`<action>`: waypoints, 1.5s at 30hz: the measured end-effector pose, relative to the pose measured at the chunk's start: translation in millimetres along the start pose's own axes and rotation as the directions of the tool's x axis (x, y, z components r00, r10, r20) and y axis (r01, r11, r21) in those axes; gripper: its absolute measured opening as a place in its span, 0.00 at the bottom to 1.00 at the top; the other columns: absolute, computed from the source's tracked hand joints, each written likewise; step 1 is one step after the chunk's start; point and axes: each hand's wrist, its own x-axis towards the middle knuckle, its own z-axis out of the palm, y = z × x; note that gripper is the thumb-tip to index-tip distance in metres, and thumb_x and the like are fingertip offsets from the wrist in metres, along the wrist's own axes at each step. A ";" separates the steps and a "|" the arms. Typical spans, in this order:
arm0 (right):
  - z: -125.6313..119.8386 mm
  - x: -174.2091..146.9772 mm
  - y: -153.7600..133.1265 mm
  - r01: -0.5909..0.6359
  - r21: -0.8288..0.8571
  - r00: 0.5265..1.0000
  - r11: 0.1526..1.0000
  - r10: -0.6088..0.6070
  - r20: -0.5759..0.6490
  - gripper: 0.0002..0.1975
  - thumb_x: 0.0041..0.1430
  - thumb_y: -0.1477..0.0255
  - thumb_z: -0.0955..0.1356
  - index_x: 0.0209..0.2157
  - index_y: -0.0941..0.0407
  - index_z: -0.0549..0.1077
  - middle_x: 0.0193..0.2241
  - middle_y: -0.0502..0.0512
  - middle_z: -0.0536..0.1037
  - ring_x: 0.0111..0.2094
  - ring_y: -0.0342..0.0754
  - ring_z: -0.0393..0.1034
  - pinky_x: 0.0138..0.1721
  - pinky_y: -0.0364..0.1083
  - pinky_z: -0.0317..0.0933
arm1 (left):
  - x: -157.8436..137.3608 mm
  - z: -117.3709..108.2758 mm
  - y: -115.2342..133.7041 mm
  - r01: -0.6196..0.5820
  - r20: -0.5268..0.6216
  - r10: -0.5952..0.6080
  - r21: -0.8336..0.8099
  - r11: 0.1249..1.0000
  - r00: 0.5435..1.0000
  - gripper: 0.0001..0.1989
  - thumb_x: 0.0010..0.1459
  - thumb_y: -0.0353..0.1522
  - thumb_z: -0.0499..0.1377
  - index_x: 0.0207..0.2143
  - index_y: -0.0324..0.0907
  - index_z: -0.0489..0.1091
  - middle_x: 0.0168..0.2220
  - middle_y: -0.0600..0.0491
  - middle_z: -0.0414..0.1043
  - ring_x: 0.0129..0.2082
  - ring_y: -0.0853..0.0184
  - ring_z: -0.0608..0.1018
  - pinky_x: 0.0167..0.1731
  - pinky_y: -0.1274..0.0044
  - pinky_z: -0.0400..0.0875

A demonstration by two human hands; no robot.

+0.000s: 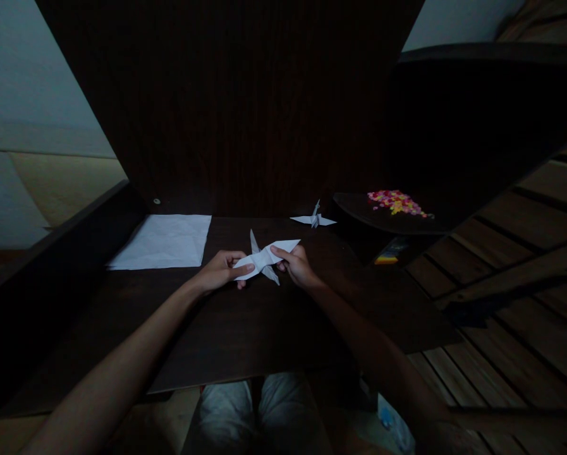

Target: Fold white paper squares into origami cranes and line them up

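Between both hands is a white folded paper crane (263,258), held above the dark desk. Its wings spread to left and right, and two narrow points stick out, one away from me and one toward me. My left hand (224,268) pinches the left wing, thumb on top. My right hand (298,262) grips the right wing the same way, its thumb lying along the paper. Fingers under the wings are partly hidden. Beyond my right hand, a finished-looking white paper crane (315,220) rests on the desk near the back panel.
White paper sheets (164,241) lie at the desk's back left. On a curved shelf (359,205) at right sits a pile of small pink, yellow and red pieces (397,203). A dark side board (50,253) borders the left. Slatted wood (524,240) stands at right.
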 end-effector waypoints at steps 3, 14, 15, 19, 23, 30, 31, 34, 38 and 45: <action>0.7 -0.5 1.1 -0.046 0.000 0.999 0.999 0.046 0.017 0.14 0.43 0.64 0.74 0.21 0.59 0.70 0.16 0.47 0.68 0.14 0.36 0.55 0.13 0.38 0.45 | 0.3 1.9 -0.6 0.017 0.007 -0.017 -0.005 1.000 1.000 0.15 0.49 0.41 0.66 0.28 0.37 0.70 0.18 0.55 0.71 0.17 0.71 0.73 0.20 0.80 0.65; 4.8 -1.9 4.1 -0.089 0.031 0.993 0.996 0.087 0.076 0.13 0.44 0.64 0.74 0.26 0.58 0.71 0.18 0.47 0.68 0.16 0.37 0.57 0.12 0.38 0.47 | -0.9 3.7 -0.3 0.008 -0.033 -0.008 0.004 1.000 0.999 0.14 0.50 0.40 0.65 0.27 0.38 0.70 0.19 0.55 0.71 0.19 0.71 0.72 0.23 0.80 0.65; 4.9 -2.0 4.8 -0.094 0.027 0.993 0.995 0.091 0.080 0.13 0.45 0.64 0.74 0.26 0.58 0.71 0.18 0.47 0.69 0.16 0.37 0.57 0.13 0.38 0.47 | -0.9 4.0 -0.2 0.010 -0.030 -0.009 0.003 1.000 0.999 0.14 0.50 0.40 0.65 0.27 0.38 0.71 0.19 0.55 0.71 0.19 0.71 0.72 0.23 0.80 0.65; 4.7 -2.1 6.1 -0.100 0.017 0.990 0.995 0.098 0.097 0.13 0.46 0.63 0.73 0.27 0.58 0.71 0.19 0.47 0.69 0.16 0.37 0.57 0.13 0.38 0.47 | -0.2 4.4 -1.2 0.006 -0.032 -0.006 0.006 1.000 0.999 0.14 0.50 0.40 0.65 0.28 0.38 0.71 0.19 0.55 0.71 0.19 0.71 0.71 0.23 0.80 0.64; 4.2 -1.6 6.7 -0.096 -0.001 0.990 0.995 0.096 0.099 0.14 0.46 0.62 0.73 0.26 0.58 0.71 0.18 0.46 0.68 0.15 0.37 0.56 0.13 0.38 0.47 | 0.2 3.6 -2.9 0.007 -0.038 -0.007 -0.002 1.000 0.999 0.15 0.50 0.41 0.65 0.28 0.38 0.70 0.20 0.56 0.70 0.20 0.72 0.71 0.23 0.80 0.63; -0.1 1.4 5.7 -0.090 -0.051 0.993 0.995 0.093 0.073 0.15 0.44 0.62 0.74 0.25 0.59 0.71 0.17 0.47 0.68 0.16 0.37 0.57 0.14 0.38 0.48 | 0.6 -1.9 -4.4 0.022 0.031 -0.023 0.040 0.999 0.999 0.15 0.50 0.41 0.65 0.28 0.37 0.70 0.19 0.56 0.70 0.20 0.72 0.71 0.23 0.81 0.62; -1.4 1.7 4.7 -0.088 -0.057 0.993 0.995 0.092 0.074 0.15 0.44 0.62 0.74 0.24 0.59 0.70 0.16 0.47 0.69 0.16 0.37 0.58 0.14 0.38 0.48 | 0.8 -2.3 -4.2 0.024 0.046 -0.026 0.041 0.999 0.999 0.15 0.50 0.40 0.65 0.28 0.37 0.70 0.19 0.56 0.70 0.20 0.72 0.71 0.22 0.81 0.61; -4.6 1.9 1.8 -0.079 -0.064 0.993 0.995 0.084 0.081 0.15 0.43 0.63 0.74 0.23 0.59 0.70 0.16 0.47 0.69 0.16 0.37 0.58 0.14 0.38 0.49 | 1.0 -2.1 -2.6 0.028 0.081 -0.031 0.038 0.999 0.996 0.14 0.49 0.40 0.66 0.28 0.38 0.70 0.19 0.56 0.69 0.18 0.73 0.70 0.21 0.81 0.60; -4.8 1.6 0.7 -0.091 -0.063 0.992 0.994 0.096 0.085 0.14 0.42 0.63 0.75 0.23 0.59 0.71 0.17 0.47 0.70 0.16 0.37 0.59 0.14 0.38 0.49 | 0.2 -0.2 -2.2 0.034 0.066 -0.037 0.042 0.999 0.997 0.14 0.49 0.40 0.66 0.28 0.38 0.71 0.19 0.56 0.69 0.18 0.72 0.70 0.20 0.81 0.60; -6.5 2.9 -2.9 -0.185 -0.063 0.982 0.981 0.187 0.021 0.24 0.47 0.49 0.69 0.24 0.58 0.71 0.15 0.49 0.69 0.14 0.38 0.58 0.14 0.39 0.47 | 1.8 2.2 -5.1 -0.002 -0.124 -0.002 -0.026 1.000 0.992 0.15 0.48 0.41 0.66 0.28 0.38 0.72 0.19 0.55 0.70 0.19 0.72 0.71 0.21 0.81 0.62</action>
